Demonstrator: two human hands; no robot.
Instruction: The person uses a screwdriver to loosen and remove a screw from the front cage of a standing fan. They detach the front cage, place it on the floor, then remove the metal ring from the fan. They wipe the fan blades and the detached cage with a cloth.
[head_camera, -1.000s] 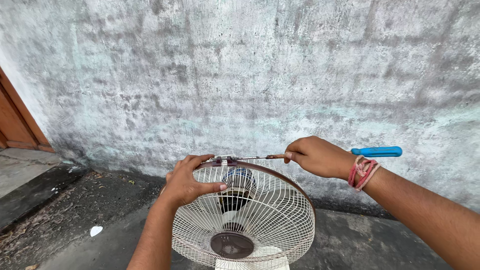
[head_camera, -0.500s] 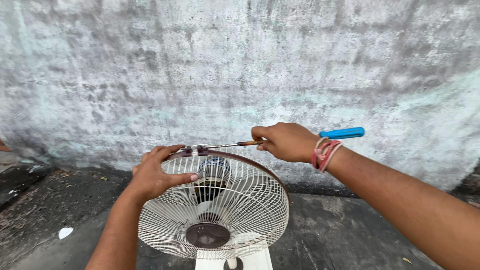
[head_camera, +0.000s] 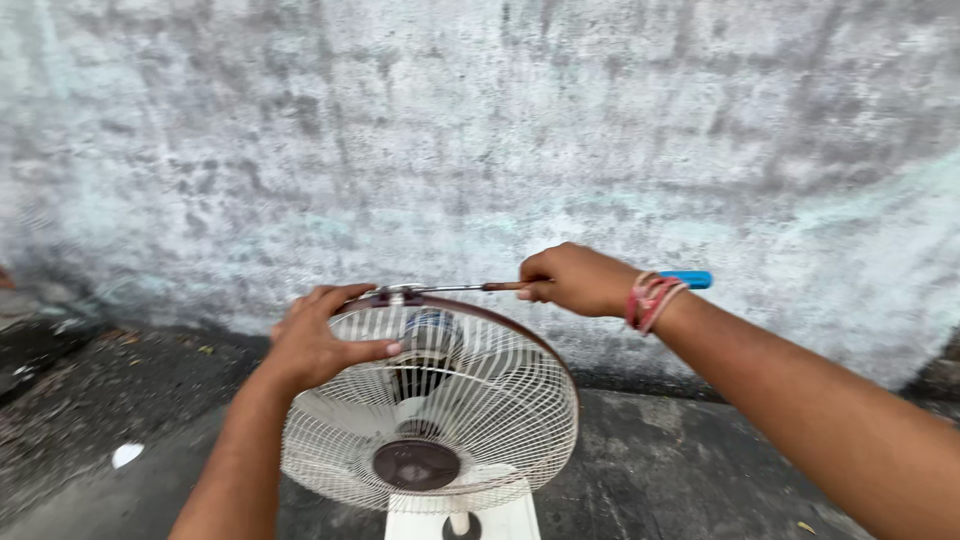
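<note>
My right grip (head_camera: 580, 280) hides most of the screwdriver's blue handle (head_camera: 690, 279). Its tip at the fan guard (head_camera: 470, 420) rim is too small to make out. The fan's base (head_camera: 462, 520) is cut off below.

The dark concrete floor (head_camera: 680, 470) carries the white fan base (head_camera: 462, 518); a small white scrap (head_camera: 127, 455) lies at left.
</note>
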